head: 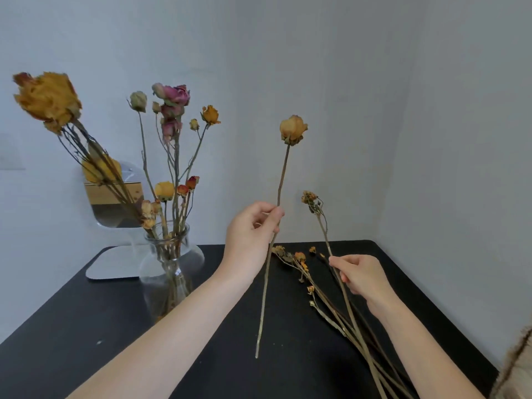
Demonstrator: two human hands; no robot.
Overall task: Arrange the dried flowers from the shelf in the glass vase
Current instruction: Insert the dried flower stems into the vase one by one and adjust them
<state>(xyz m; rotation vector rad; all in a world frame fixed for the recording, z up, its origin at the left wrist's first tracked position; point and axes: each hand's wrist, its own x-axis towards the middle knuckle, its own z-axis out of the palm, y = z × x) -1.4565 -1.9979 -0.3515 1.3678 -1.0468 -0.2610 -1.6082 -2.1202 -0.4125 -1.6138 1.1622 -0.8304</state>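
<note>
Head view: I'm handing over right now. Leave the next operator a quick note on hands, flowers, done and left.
Left hand pinches a yellow rose upright by its stem. Right hand grips a thinner sprig.
Glass vase stands left on the black table, many stems already in it. Loose stems lie at right.
Left: place both held stems in the vase, then the loose ones.

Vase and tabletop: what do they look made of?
Vase: clear glass, glossy; the stems show straight through its wall and it carries bright highlights. Tabletop: matte black, likely painted or laminated board; it gives almost no reflection, so the core material is not readable.
</note>
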